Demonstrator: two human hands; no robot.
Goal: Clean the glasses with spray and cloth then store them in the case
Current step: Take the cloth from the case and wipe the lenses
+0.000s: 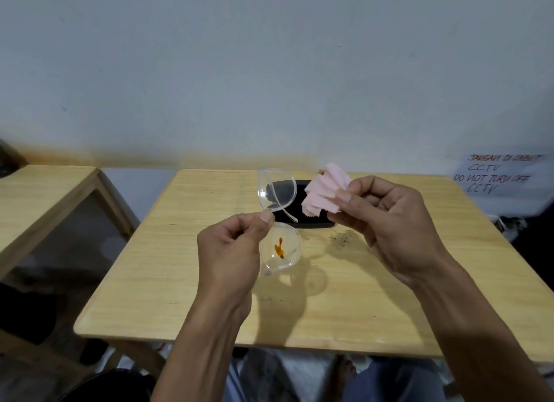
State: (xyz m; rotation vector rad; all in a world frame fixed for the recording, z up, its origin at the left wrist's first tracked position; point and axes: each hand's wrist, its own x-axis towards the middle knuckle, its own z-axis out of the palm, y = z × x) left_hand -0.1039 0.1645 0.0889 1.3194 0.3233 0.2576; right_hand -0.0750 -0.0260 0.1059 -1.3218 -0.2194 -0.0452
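My left hand (230, 251) pinches the clear safety glasses (277, 218) at the middle, thumb and forefinger closed on the bridge, so the pair hangs on end above the wooden table (344, 305). One lens stands above my fingertips, the other hangs below them, and the lower lens carries an orange-red smear (279, 247). My right hand (386, 221) holds the pink cloth (325, 191) bunched between thumb and fingers, its loose folds sticking out toward the glasses.

The long axis of the glasses runs up and away from me, and the cloth sits to their right, level with the upper lens and just beside it but not touching. The smeared lens is lower and nearer my left wrist, so I judge the cloth hand must come down and across to reach it, or my left hand must turn the pair to bring that lens up. The dark glasses case (302, 218) lies open on the table behind both hands. I see no spray bottle in view.
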